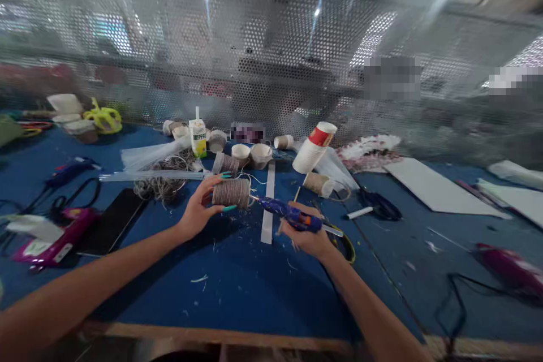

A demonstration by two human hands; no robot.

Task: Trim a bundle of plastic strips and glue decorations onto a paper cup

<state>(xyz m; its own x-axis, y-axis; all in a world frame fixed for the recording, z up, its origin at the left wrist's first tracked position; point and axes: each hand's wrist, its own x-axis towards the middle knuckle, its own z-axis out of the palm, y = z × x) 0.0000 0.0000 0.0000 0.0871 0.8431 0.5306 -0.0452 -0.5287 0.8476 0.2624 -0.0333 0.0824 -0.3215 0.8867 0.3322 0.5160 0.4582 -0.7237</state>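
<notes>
My left hand [201,206] is closed round a cup wrapped in grey-brown twine [231,193], which lies sideways just above the table. In my right hand [307,232] is a blue hot glue gun [292,213] with a clear glue stick poking out of its back. The gun's nozzle points left and meets, or nearly meets, the right end of the wrapped cup. Under the gun runs a white paper strip [270,198]. Behind the held cup sit another twine-wrapped cup [224,163] and two upright cups, a left one [241,153] and a right one [260,155].
A tangle of twine [163,181] and a drink carton [198,137] stand back left. Stacked paper cups [314,148] lean at back centre. A black phone-like slab [114,220] and a magenta glue gun [59,240] lie left, white board [441,186] right. Perforated metal panel [271,62] closes the back.
</notes>
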